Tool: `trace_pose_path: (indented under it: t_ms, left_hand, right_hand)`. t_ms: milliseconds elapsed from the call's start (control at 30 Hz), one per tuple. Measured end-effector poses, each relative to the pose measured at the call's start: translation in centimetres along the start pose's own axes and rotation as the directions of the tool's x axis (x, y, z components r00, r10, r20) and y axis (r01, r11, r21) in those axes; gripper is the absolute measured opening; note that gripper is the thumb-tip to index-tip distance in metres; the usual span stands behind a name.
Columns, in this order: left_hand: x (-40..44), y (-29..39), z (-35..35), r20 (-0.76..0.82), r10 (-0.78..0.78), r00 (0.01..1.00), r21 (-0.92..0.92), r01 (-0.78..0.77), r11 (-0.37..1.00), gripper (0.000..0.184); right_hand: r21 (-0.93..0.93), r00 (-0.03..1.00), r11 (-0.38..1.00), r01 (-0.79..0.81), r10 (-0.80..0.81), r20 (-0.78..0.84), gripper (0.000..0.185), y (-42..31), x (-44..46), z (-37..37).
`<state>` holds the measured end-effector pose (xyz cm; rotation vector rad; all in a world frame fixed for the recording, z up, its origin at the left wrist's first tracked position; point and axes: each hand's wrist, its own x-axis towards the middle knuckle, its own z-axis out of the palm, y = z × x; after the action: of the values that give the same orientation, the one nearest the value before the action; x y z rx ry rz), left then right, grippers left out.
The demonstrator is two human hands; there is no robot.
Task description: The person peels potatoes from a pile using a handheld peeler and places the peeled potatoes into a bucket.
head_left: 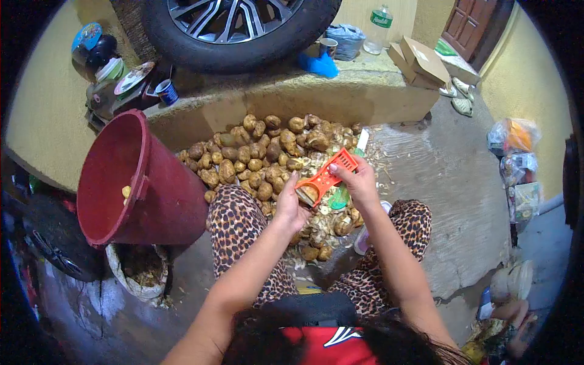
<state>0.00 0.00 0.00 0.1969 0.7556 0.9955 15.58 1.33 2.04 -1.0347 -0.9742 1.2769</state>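
My left hand [291, 208] is closed around a brown-skinned potato [308, 193], held between the thumb and fingers above the pile. In my right hand [361, 182] is an orange plastic peeler [328, 174] with a slotted handle. Its lower end lies against the potato, and I cannot make out the blade. Past both hands spreads a heap of unpeeled potatoes [255, 152] on the floor, with pale peelings among them. A green plastic piece [339, 198] lies under the peeler, and a white-and-green strip [362, 141] rests beyond my right hand.
At left stands a large red bucket [176, 188] with a pale piece stuck inside. A white sack of scraps [137, 277] sits below it. Behind the heap runs a concrete ledge [340, 97] bearing a wheel [243, 58], a plastic bottle [378, 30] and a cardboard box [423, 59].
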Motion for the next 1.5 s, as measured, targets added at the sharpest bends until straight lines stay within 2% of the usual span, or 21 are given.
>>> trace_pose_path:
  t_ms: [67,100,200,300,367,400,533,667,767,867,967,1000,1100,1167,1233,1267,1333,1367,1400,1500]
  left_hand:
    - [1.1,-0.2,-0.1,0.031,-0.003,1.0,-0.014,0.004,1.0,0.042]
    - [-1.5,-0.2,-1.4,0.0,-0.009,1.0,0.014,0.009,1.0,0.041]
    - [-1.0,-0.2,0.3,0.042,0.003,0.999,0.027,-0.004,1.0,0.035]
    - [-1.9,1.4,-0.3,0.026,0.041,0.999,0.173,-0.045,0.984,0.031]
    - [-1.6,1.3,-0.8,0.029,0.032,0.999,0.185,-0.037,0.982,0.03]
    - [-1.3,1.1,-0.9,0.022,0.031,0.999,0.192,-0.035,0.981,0.031]
    - [-0.4,0.1,-0.6,0.071,-0.049,0.996,0.177,0.036,0.983,0.039]
    - [-0.1,-0.5,0.6,-0.06,-0.122,0.991,0.13,0.129,0.983,0.045]
    - [0.6,-0.8,-0.1,-0.067,-0.127,0.99,0.031,0.129,0.991,0.046]
    - [1.1,-0.6,-0.6,-0.069,-0.104,0.992,0.033,0.106,0.994,0.045]
    - [1.9,-1.1,-0.5,-0.08,-0.056,0.995,0.053,0.06,0.997,0.043]
    - [1.9,-1.1,-0.4,-0.085,-0.046,0.995,0.09,0.054,0.994,0.042]
    - [2.5,-1.2,-0.9,-0.066,-0.05,0.997,0.135,0.058,0.989,0.041]
    - [2.9,-1.3,-0.9,-0.075,-0.05,0.996,0.118,0.059,0.991,0.04]
    - [3.3,-1.3,-1.2,-0.071,-0.05,0.996,0.102,0.057,0.993,0.039]
    - [3.4,-1.3,-1.3,-0.079,-0.052,0.996,0.102,0.06,0.993,0.039]
    - [3.5,-1.3,-1.6,-0.07,-0.059,0.996,0.093,0.066,0.993,0.038]
    - [3.6,-1.4,-1.7,-0.051,-0.064,0.997,0.084,0.068,0.994,0.038]
    - [3.5,-1.3,-1.3,-0.032,-0.069,0.997,0.074,0.071,0.995,0.037]
    - [2.9,-1.2,0.4,-0.095,-0.045,0.994,-0.016,0.044,0.999,0.038]
  right_hand:
    - [-0.027,0.998,0.998,0.06,-0.06,0.004,0.023,-0.4,0.2,-0.2]
    - [-0.018,1.0,1.0,0.017,-0.017,-0.02,0.023,0.0,-2.1,1.1]
    - [-0.107,0.998,0.993,0.043,-0.047,-0.034,0.022,-0.5,-1.1,-0.4]
    - [-0.418,0.932,0.887,0.196,-0.301,-0.202,0.02,-0.1,1.5,-5.2]
    - [-0.057,0.958,0.995,0.084,-0.096,-0.269,0.017,-0.6,2.2,-7.5]
    - [-0.057,0.964,0.993,0.101,-0.112,-0.241,0.015,-1.6,1.7,-6.6]
    - [0.043,0.994,0.998,-0.051,0.055,-0.094,0.018,-0.9,0.0,-2.6]
    - [-0.02,0.997,0.998,-0.067,0.066,-0.04,0.019,-0.3,0.0,-1.4]
    - [-0.136,1.0,0.991,-0.007,0.008,0.004,0.019,0.8,0.5,-1.6]
    - [-0.283,0.998,0.957,0.058,-0.057,0.012,0.021,1.3,0.8,-1.7]
    - [-0.299,1.0,0.954,-0.019,0.017,-0.01,0.021,0.6,0.7,-2.1]
    - [-0.243,0.999,0.97,-0.013,0.004,-0.036,0.019,0.4,0.7,-2.2]
    - [-0.281,0.944,0.949,0.141,-0.214,-0.25,0.018,0.1,1.3,-3.3]
    - [-0.513,0.895,0.822,0.246,-0.396,-0.205,0.018,-1.1,1.8,-4.9]
    - [-0.749,0.829,0.587,0.308,-0.552,-0.091,0.018,-1.7,2.2,-6.3]
    - [-0.65,0.901,0.733,0.2,-0.399,-0.172,0.018,-1.8,2.2,-6.5]
    - [-0.327,0.939,0.94,0.1,-0.197,-0.28,0.018,-1.8,2.1,-5.8]
    - [-0.143,0.949,0.989,0.042,-0.085,-0.305,0.018,-1.7,2.1,-5.4]
    - [-0.028,0.975,1.0,0.011,-0.017,-0.221,0.02,-1.4,2.3,-5.2]
    - [-0.083,0.987,0.989,-0.126,0.116,-0.115,0.02,-0.5,1.5,-3.1]
